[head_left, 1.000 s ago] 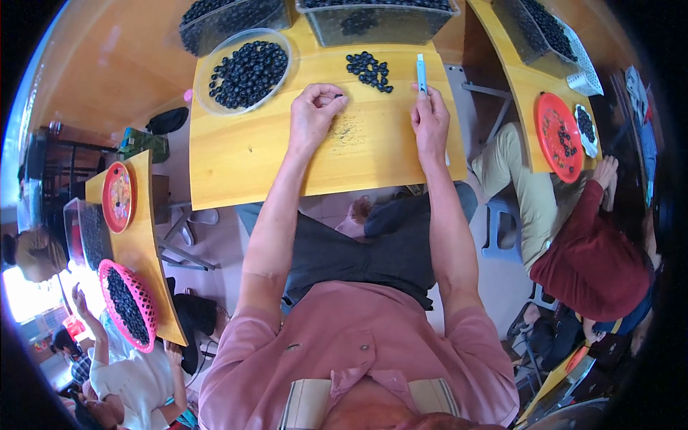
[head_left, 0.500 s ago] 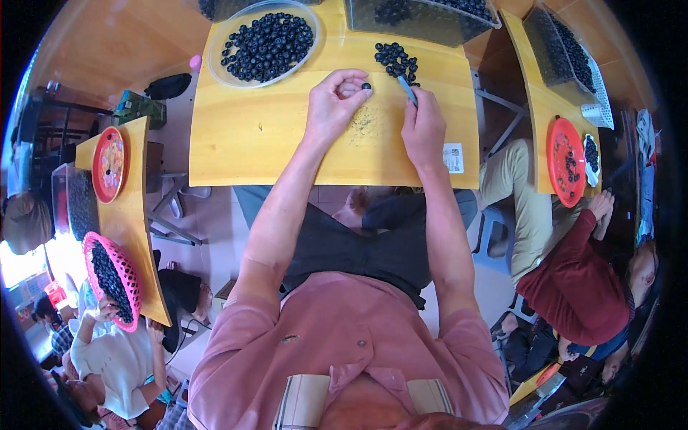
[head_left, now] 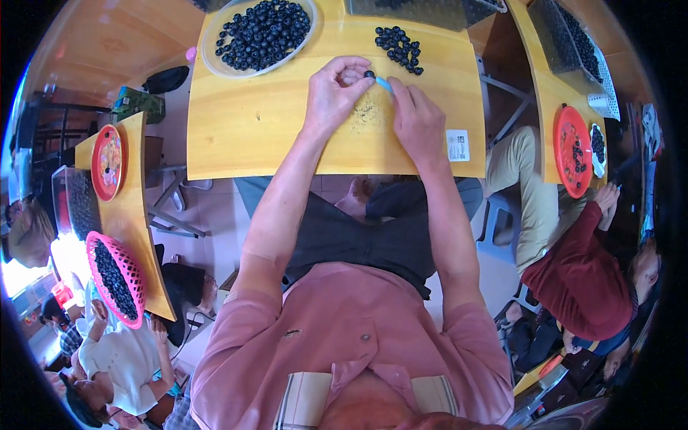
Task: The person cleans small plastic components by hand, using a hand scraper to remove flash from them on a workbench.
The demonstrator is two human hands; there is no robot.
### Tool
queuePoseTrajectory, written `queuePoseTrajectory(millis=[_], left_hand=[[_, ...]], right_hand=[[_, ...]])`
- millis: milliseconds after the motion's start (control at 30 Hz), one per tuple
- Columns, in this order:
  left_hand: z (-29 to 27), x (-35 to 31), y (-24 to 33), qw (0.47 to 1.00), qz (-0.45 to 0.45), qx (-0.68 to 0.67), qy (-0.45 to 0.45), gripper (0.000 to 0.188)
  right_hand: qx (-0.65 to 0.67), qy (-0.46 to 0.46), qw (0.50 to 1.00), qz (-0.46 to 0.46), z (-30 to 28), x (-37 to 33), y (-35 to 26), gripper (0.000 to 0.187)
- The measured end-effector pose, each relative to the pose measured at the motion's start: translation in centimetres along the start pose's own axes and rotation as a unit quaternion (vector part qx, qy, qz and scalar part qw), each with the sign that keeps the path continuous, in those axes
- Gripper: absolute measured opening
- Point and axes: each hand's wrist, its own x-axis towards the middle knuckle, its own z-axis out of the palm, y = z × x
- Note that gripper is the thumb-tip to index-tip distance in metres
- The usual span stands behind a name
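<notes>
My left hand (head_left: 335, 89) pinches a small, dark round bead (head_left: 369, 74) between thumb and fingertips, over the yellow table. In my right hand (head_left: 418, 118) is a slim tool with a light blue handle (head_left: 384, 84). Its front end meets the bead or lies right beside it; the tip itself is too small to make out. Pale yellowish crumbs (head_left: 367, 115) are scattered on the wood below my hands. Beyond my right hand lies a loose group of dark beads (head_left: 401, 49).
A clear round bowl (head_left: 208, 54) full of dark beads stands at the far left of the table (head_left: 244, 147). Behind is a clear bin (head_left: 423, 16). A white label (head_left: 457, 145) sits near the right edge. People sit at side tables with red trays (head_left: 561, 147) and a pink basket (head_left: 136, 287).
My right hand has moved left, bringing the blue tool from the loose beads to the bead in my left hand. My left hand still pinches that bead.
</notes>
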Motion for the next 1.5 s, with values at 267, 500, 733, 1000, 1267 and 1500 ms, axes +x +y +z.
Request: queuePoseTrajectory(millis=[267, 500, 733, 1000, 1267, 1500], left_hand=[[0.2, -0.1, 0.3, 1.000, 0.015, -0.004, -0.002, 0.033], [0.1, -0.3, 0.3, 1.000, 0.026, -0.001, -0.007, 0.033], [0.2, -0.5, 0.5, 0.996, 0.032, -0.086, 0.010, 0.032], [-0.3, -0.5, 1.1, 0.996, 0.019, -0.080, 0.026, 0.029], [-3.8, 1.8, 3.1, 0.952, 0.200, 0.134, 0.190, 0.016], [-6.1, 5.8, 6.1, 0.893, 0.266, 0.335, 0.138, 0.027]], right_hand=[[-0.027, -0.001, 1.000, 0.000, -0.1, 0.0, -0.1, 0.034], [-0.070, -0.038, 0.996, 0.043, 0.0, 0.0, 0.1, 0.033], [-0.060, -0.020, 0.997, 0.034, 0.1, 0.1, 0.2, 0.034], [-0.056, -0.015, 0.997, 0.042, 0.3, 0.3, 0.1, 0.036], [-0.076, -0.007, 0.994, 0.081, 0.1, -0.3, 0.7, 0.034], [-0.061, 0.066, 0.987, 0.132, 0.1, 0.3, 0.7, 0.027]])
